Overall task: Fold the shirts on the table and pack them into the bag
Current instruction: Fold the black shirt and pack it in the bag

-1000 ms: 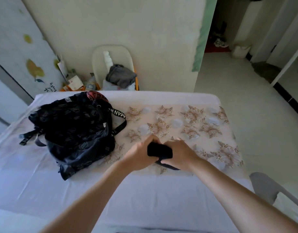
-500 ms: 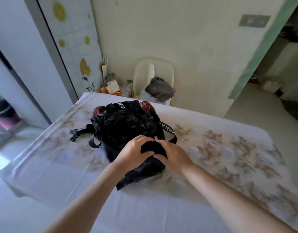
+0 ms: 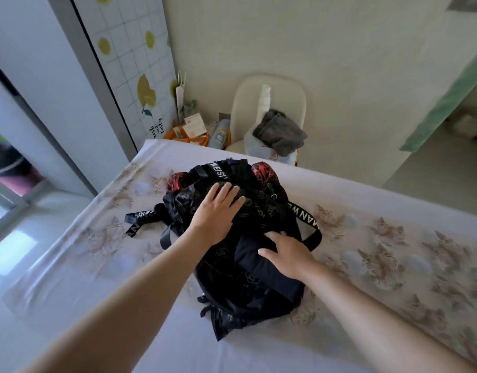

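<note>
The bag (image 3: 232, 289) lies flat on the table (image 3: 393, 211), a black backpack with faint printed logos and two red patches (image 3: 264, 170) at its far end. My left hand (image 3: 216, 208) rests palm down on the far half of the bag. Its fingers are straight, close together and flat on the fabric, gripping nothing.

My right hand (image 3: 288, 254) lies on the near right part of the bag, on top of a folded black shirt (image 3: 259, 275). The shirt sits against the bag's dark fabric there, and I cannot tell how far inside the bag it is, since black lies on black. This hand's fingers are spread and press down on the shirt with the thumb out to the side. They are not wrapped around it.

A strap with white letters (image 3: 304, 219) loops out from the bag's right side just beyond my right hand, and another lettered strap (image 3: 139, 216) trails off the bag's left side onto the flowered tablecloth (image 3: 380, 232).

Beyond the bag's far end, past the table edge, stands a pale chair (image 3: 283, 90) against the wall, with a grey cloth (image 3: 280, 130) heaped on its seat and a white roll (image 3: 265, 100) standing behind that. To the left of the chair, also beyond the bag, sits an orange box (image 3: 178, 134) with papers in it.
</note>
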A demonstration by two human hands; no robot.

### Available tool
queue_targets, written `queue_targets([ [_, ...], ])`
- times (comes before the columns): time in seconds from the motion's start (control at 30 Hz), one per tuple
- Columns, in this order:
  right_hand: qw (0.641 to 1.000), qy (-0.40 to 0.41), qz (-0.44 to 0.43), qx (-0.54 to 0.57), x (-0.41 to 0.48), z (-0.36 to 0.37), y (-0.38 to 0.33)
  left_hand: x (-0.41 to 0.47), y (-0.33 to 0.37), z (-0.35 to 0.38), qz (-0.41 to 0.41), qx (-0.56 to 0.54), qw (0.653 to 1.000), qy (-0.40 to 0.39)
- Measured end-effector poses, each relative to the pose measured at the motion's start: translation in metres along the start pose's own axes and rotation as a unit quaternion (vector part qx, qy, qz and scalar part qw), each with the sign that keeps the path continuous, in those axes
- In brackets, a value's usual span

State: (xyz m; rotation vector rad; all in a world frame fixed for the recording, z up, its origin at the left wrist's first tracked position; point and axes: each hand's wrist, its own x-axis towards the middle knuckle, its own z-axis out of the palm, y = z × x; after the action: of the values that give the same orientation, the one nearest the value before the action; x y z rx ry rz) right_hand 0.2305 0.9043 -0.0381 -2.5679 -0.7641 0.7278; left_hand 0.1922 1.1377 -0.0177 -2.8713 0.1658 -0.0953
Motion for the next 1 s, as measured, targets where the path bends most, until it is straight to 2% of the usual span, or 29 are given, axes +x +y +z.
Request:
queue_targets([
  [0.07, 1.000, -0.006, -0.005, 0.023, 0.011, 0.002, 0.005, 0.016, -0.011, 0.011, 0.010, 0.039, 0.998, -0.046],
  [0.17, 0.998, -0.010, -0.004, 0.065, 0.024, -0.002, 0.007, 0.034, -0.024, 0.013, -0.004, 0.007, 0.997, -0.075],
  [0.23, 0.993, 0.012, -0.005, 0.119, 0.033, -0.010, 0.000, 0.050, -0.034, 0.001, -0.079, -0.093, 0.992, -0.017],
  [0.33, 0.980, 0.022, 0.008, 0.197, 0.049, -0.019, -0.016, 0.074, -0.062, -0.027, -0.198, -0.219, 0.951, 0.095],
  [0.43, 0.979, 0.003, 0.069, 0.194, 0.064, -0.010, -0.025, 0.090, -0.086, -0.046, -0.219, -0.254, 0.938, 0.085],
  [0.57, 0.966, 0.036, 0.220, 0.128, 0.069, 0.008, -0.025, 0.090, -0.098, -0.044, -0.194, -0.237, 0.951, 0.036],
  [0.67, 0.941, 0.142, 0.256, 0.171, 0.070, 0.011, -0.025, 0.089, -0.094, -0.037, -0.157, -0.267, 0.950, 0.034],
  [0.73, 0.928, 0.190, 0.220, 0.232, 0.079, 0.008, -0.029, 0.091, -0.090, -0.031, -0.135, -0.283, 0.948, 0.053],
  [0.8, 0.935, 0.163, 0.188, 0.252, 0.093, 0.007, -0.031, 0.091, -0.087, -0.026, -0.098, -0.252, 0.960, 0.067],
  [0.87, 0.970, 0.124, 0.172, 0.122, 0.104, 0.013, -0.030, 0.091, -0.079, -0.028, -0.019, -0.192, 0.979, 0.064],
  [0.93, 0.974, 0.175, 0.138, -0.035, 0.099, 0.024, -0.029, 0.091, -0.068, -0.028, 0.076, -0.128, 0.988, 0.053],
  [1.0, 0.966, 0.245, 0.032, -0.080, 0.085, 0.043, -0.024, 0.092, -0.057, -0.018, 0.143, -0.068, 0.987, 0.007],
])
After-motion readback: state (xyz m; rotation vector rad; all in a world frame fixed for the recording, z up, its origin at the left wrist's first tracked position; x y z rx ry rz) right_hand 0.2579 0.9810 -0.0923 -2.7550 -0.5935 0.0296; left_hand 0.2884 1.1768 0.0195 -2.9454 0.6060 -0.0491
